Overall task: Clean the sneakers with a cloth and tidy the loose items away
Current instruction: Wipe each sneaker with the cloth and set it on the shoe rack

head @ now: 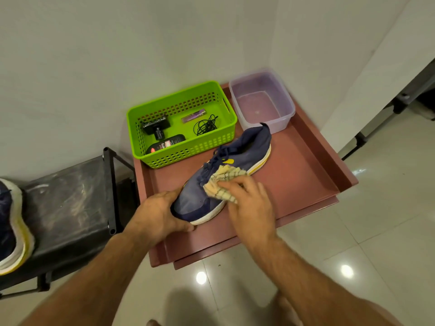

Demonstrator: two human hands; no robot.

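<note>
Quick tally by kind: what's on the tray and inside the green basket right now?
Sneakers: 1
Cloths: 1
Baskets: 1
Clear tubs: 1
Black brushes: 1
Polish bottles: 1
Purple tubes: 1
Black cords: 1
Total: 8

We see even, bright overhead light; two glare spots on the glossy floor tiles point(306, 267), soft shadows beside the tray point(313, 158), wide-angle bending at edges, slight softness throughout.
</note>
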